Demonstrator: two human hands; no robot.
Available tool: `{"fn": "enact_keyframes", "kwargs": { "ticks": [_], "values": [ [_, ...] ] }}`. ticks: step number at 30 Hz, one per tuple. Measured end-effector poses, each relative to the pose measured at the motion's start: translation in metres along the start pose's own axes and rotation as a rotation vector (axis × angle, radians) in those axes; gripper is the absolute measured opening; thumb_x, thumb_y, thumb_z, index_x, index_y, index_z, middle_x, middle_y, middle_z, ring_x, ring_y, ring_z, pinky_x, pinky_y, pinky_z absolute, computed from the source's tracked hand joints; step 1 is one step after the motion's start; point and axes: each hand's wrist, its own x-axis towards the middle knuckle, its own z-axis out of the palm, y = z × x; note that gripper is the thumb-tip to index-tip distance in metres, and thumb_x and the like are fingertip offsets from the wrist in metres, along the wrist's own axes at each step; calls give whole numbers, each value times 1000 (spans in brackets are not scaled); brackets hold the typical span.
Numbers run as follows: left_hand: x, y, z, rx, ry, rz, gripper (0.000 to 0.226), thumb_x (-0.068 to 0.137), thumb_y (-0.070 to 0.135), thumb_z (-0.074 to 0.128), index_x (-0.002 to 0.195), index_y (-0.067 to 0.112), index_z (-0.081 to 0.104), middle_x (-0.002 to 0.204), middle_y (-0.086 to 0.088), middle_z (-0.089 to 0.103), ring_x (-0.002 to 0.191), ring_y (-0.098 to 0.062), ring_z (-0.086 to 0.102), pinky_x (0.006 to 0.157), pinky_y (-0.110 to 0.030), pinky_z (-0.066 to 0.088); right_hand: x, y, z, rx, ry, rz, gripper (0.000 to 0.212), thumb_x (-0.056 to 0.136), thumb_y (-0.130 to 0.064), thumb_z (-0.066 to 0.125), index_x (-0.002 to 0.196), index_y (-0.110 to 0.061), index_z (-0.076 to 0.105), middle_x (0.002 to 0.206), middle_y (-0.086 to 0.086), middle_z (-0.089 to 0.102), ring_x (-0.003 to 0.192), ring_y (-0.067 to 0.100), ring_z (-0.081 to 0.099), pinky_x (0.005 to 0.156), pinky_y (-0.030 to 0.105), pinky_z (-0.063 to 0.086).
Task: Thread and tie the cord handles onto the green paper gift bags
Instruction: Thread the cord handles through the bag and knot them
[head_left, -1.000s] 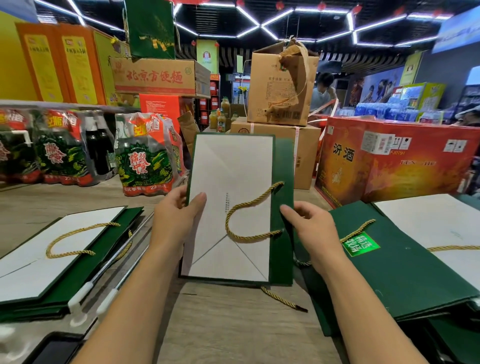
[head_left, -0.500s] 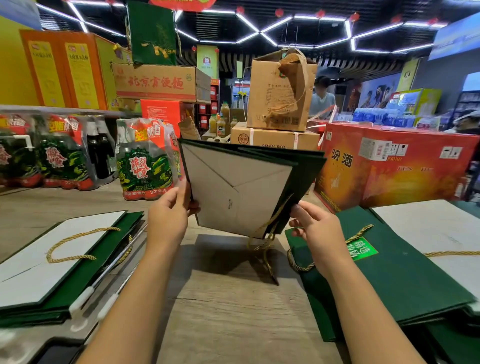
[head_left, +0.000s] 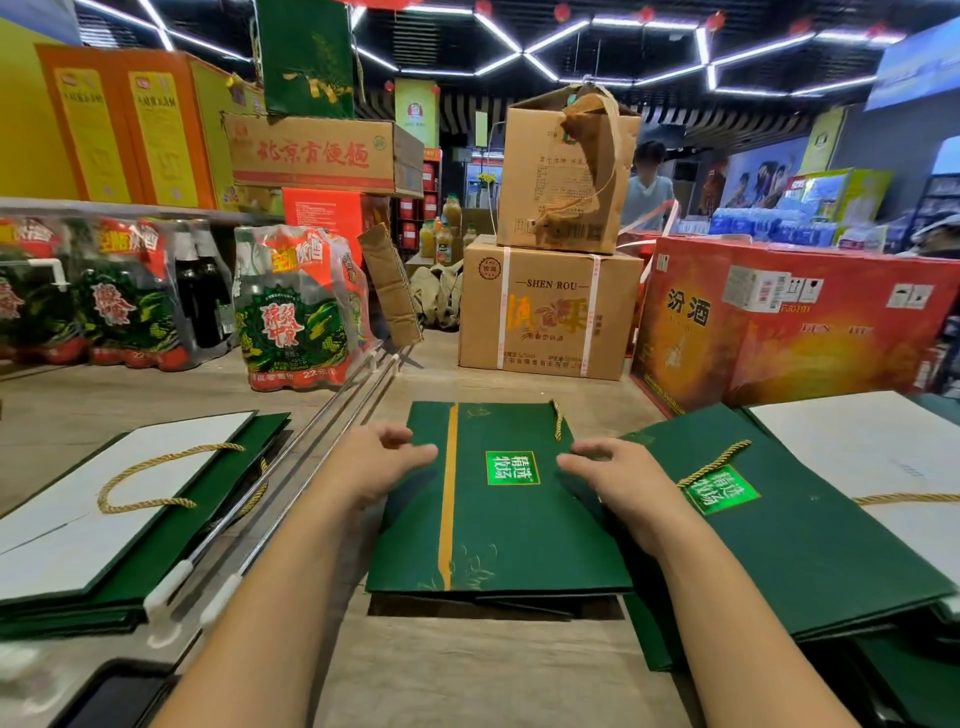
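While the green bag (head_left: 498, 525) lies flat on the table (head_left: 467, 670), long axis pointing away, your left hand (head_left: 382, 460) and right hand (head_left: 610, 470) rest loose-fingered on its sides; the cord end (head_left: 558, 421) at its far edge sits nearer your right.

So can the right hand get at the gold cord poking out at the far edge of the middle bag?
Probably yes. The right hand rests on the middle bag just short of the gold cord, which lies exposed on the green face; nothing sits between them.
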Motion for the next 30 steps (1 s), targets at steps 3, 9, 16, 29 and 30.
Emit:
{"fn": "enact_keyframes", "kwargs": {
  "ticks": [3,9,16,29,30],
  "values": [
    [-1,-2,7,291,-20,23,80,77,34,87,143,8,49,140,-10,55,126,-26,55,108,-40,45,-1,1,5,-164,-29,-22,65,78,-42,84,135,-21,61,131,3,66,117,22,66,102,45,53],
    [-9,-2,15,826,-108,12,80,80,65,71,144,24,46,150,-5,43,138,-28,41,111,-44,37,-7,-3,8,-546,-120,-39,83,83,-50,80,149,-13,46,145,5,56,127,23,57,99,33,46],
    [-17,4,18,925,-193,22,62,87,59,68,139,31,51,143,-5,47,138,-30,33,106,-44,32,3,1,17,-585,-35,-47,34,94,-55,62,92,-21,55,88,1,56,75,19,54,64,31,39],
    [-18,6,16,854,-271,44,58,87,44,75,140,35,52,142,-7,45,138,-30,35,114,-49,36,23,14,19,-15,38,49,32,100,-5,53,126,-7,70,116,8,72,95,21,63,82,30,53],
    [-18,6,16,847,-268,48,58,87,43,75,140,35,53,141,-7,46,137,-30,35,113,-49,36,24,14,18,15,67,29,26,99,-8,58,119,-9,74,112,5,73,95,20,66,84,31,55]
  ]
}}
